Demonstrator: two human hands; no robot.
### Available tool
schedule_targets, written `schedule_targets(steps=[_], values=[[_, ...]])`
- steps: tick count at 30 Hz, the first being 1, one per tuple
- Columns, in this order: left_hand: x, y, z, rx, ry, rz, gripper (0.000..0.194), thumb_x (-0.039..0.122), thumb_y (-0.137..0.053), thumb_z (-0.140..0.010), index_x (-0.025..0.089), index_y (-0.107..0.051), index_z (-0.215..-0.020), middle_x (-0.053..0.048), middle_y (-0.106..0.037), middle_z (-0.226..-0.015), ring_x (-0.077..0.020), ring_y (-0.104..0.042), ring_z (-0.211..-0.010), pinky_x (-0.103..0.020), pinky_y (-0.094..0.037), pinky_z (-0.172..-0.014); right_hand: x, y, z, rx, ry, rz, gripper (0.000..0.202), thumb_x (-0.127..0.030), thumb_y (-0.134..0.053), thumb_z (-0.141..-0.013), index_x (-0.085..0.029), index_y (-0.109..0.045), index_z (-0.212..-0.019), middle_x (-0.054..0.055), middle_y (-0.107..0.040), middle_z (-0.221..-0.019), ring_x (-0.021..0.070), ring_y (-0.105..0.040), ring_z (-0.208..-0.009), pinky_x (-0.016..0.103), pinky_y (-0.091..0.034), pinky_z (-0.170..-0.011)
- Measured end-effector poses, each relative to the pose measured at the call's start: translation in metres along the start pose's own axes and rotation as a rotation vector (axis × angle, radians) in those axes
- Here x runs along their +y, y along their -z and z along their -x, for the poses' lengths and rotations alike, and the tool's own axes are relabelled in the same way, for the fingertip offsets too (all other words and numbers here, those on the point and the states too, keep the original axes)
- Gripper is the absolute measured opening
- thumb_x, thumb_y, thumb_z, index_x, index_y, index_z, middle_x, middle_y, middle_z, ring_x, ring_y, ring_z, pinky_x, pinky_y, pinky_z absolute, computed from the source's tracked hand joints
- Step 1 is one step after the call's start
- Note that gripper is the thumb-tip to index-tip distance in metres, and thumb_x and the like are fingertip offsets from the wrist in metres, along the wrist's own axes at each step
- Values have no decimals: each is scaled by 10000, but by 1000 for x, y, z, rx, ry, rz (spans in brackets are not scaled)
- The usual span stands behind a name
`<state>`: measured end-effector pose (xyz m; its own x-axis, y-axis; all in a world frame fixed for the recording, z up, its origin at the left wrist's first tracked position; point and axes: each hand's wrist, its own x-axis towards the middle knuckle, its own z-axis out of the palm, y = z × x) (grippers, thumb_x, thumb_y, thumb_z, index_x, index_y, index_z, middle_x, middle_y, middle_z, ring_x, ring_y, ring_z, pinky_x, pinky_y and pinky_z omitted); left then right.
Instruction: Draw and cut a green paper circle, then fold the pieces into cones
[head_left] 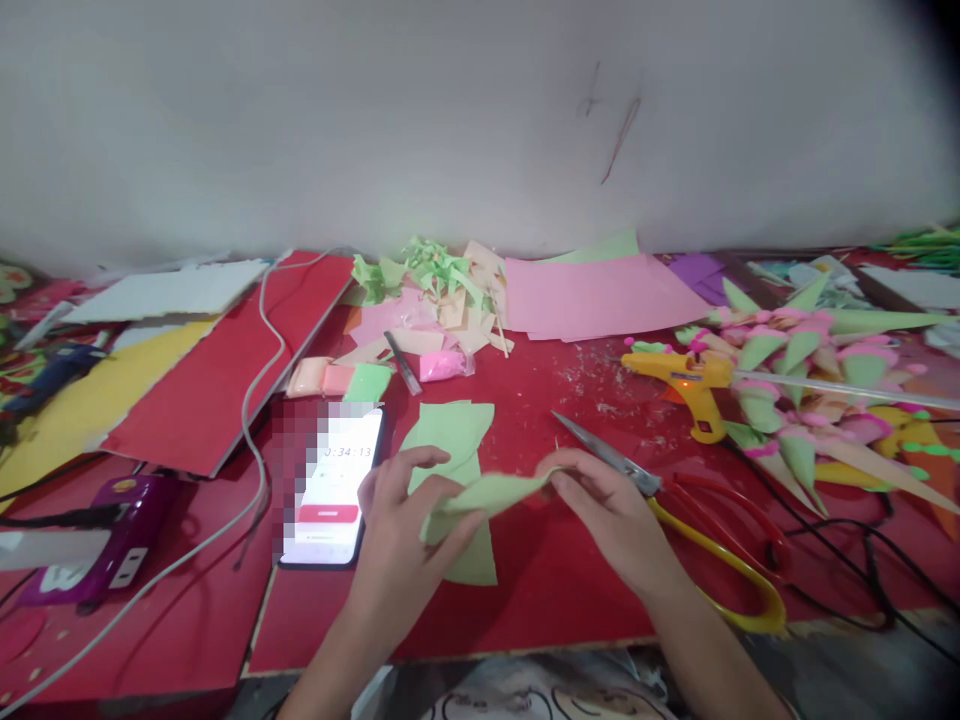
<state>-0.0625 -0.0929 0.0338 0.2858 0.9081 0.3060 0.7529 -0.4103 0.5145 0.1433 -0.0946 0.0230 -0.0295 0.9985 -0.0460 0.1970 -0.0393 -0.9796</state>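
A curled light green paper piece (495, 492) is held between my two hands above the red table. My left hand (412, 515) grips its left end between thumb and fingers. At its pointed right end, my right hand (600, 505) pinches the paper between thumb and fingertips. Beneath the held piece lie more flat green paper pieces (472, 560). A lit phone (337, 470) lies just left of my left hand. Scissors (645, 480) with red and yellow handles rest to the right of my right hand, blades partly apart.
A yellow glue gun (694, 385) lies at the right beside a pile of green and pink paper cones (795, 370). Pink sheets (600, 295) and green scraps (435, 270) lie at the back. A white cable (259, 400) crosses the left side, near a purple socket block (127, 540).
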Motion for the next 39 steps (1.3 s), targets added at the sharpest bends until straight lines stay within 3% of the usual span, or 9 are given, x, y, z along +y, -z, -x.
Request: schedule_targets(steps=[2,4,8,11,14,17,20,28,39], values=[[0,0,0,-21,-11,-12,98,292,-535,-802,196,-548,-790,-48,-595,-932,-196,-550,-892,-340,-427,-765,5,-2,-4,-11,-92,-55,206,-347,-463,-827,-184,-588,-840,14,-612,-703,139,-588,-674,263,-486,-661],[1,0,0,-10,-50,-20,97,277,-504,-828,189,-540,-814,-24,-620,-792,-159,-571,-752,-274,-435,-652,7,-4,-4,36,-53,-10,214,-344,-459,-828,-185,-578,-905,34,-618,-791,146,-588,-716,277,-488,-677],[4,0,1,106,-280,-280,94,153,-467,-841,196,-547,-865,5,-620,-724,-140,-558,-666,-282,-403,-683,5,-2,3,201,336,393,343,-265,-548,-782,-233,-503,-1120,101,-501,-1149,172,-554,-862,329,-478,-752],[8,-4,1,42,-476,-443,183,88,-406,-844,192,-555,-864,5,-607,-718,-140,-547,-658,-304,-394,-716,6,-1,10,42,593,652,258,-188,-528,-803,-257,-566,-1049,84,-533,-1089,162,-553,-845,313,-475,-753],[9,-12,3,-152,-551,-431,179,59,-413,-823,177,-547,-814,-2,-586,-739,-143,-549,-673,-311,-420,-723,15,-1,13,-161,598,795,199,-150,-458,-838,-230,-619,-925,64,-608,-926,174,-564,-829,313,-483,-721],[8,-21,7,-336,-469,-391,107,77,-506,-776,173,-543,-808,-10,-584,-791,-166,-560,-722,-326,-448,-707,23,-1,15,-255,497,778,177,-166,-467,-835,-202,-614,-928,69,-622,-932,185,-570,-861,331,-487,-754],[9,-26,10,-405,-311,-335,146,155,-565,-758,173,-549,-901,-26,-589,-841,-187,-567,-756,-312,-460,-628,25,3,16,-269,419,690,222,-139,-429,-843,-210,-605,-957,67,-621,-965,173,-573,-893,325,-483,-790],[8,-32,11,-271,-156,-282,221,128,-536,-785,245,-606,-960,15,-620,-794,-138,-576,-684,-224,-404,-520,25,14,14,-188,323,665,175,-189,-491,-817,-223,-621,-929,61,-618,-988,184,-571,-922,339,-471,-814],[6,-33,6,-283,-25,-196,180,259,-469,-853,243,-648,-864,17,-639,-778,-110,-590,-655,-207,-371,-514,23,9,10,-101,217,540,121,-192,-519,-793,-202,-591,-696,48,-618,-906,171,-585,-854,296,-461,-758]])
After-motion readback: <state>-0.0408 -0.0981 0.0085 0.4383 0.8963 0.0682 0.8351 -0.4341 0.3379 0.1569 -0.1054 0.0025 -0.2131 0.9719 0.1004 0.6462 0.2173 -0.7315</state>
